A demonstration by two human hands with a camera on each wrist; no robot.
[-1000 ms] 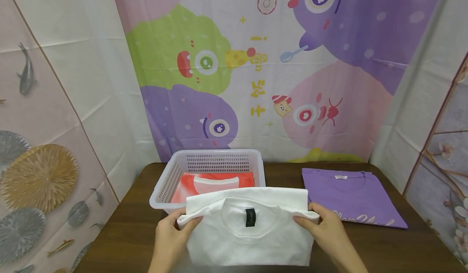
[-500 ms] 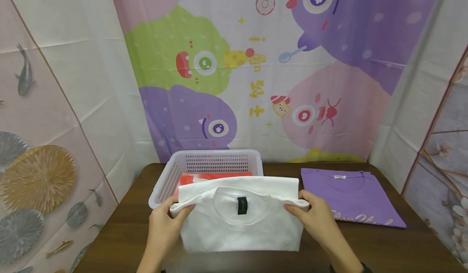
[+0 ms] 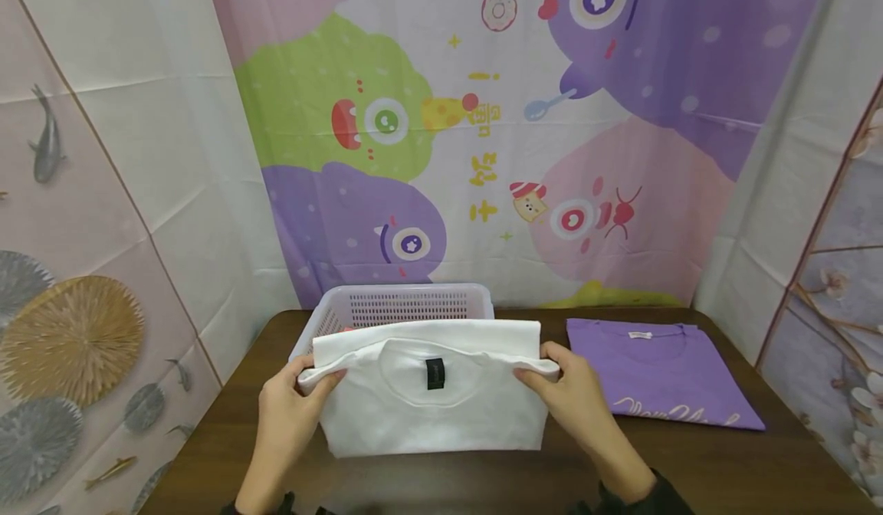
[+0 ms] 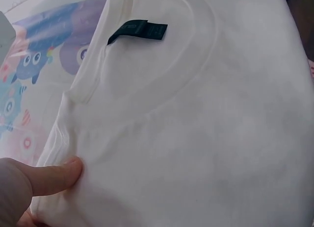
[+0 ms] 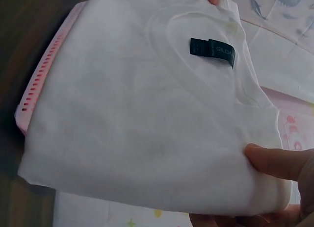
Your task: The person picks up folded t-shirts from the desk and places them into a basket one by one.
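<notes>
A folded white T-shirt (image 3: 441, 423) with a dark neck label (image 3: 435, 374) hangs between both hands in the head view. My left hand (image 3: 293, 404) pinches its left shoulder corner, thumb on the front. At the opposite shoulder corner my right hand (image 3: 569, 392) pinches the cloth the same way. In the right wrist view the thumb (image 5: 277, 161) lies on top of the shirt and fingers curl beneath its edge. The shirt overlaps the front of a white perforated plastic basket (image 3: 414, 294), hiding most of the red garment (image 3: 348, 329) inside.
On the right of the dark wooden table (image 3: 690, 461) lies a folded purple T-shirt (image 3: 669, 369) with pale lettering. A curtain with cartoon monsters (image 3: 393, 116) hangs behind the table, and printed panels (image 3: 90, 193) flank it.
Both hands have carried the white T-shirt leftward and away from me, toward the basket. It now covers more of the basket and nearly all the red garment. The purple T-shirt stays put.
</notes>
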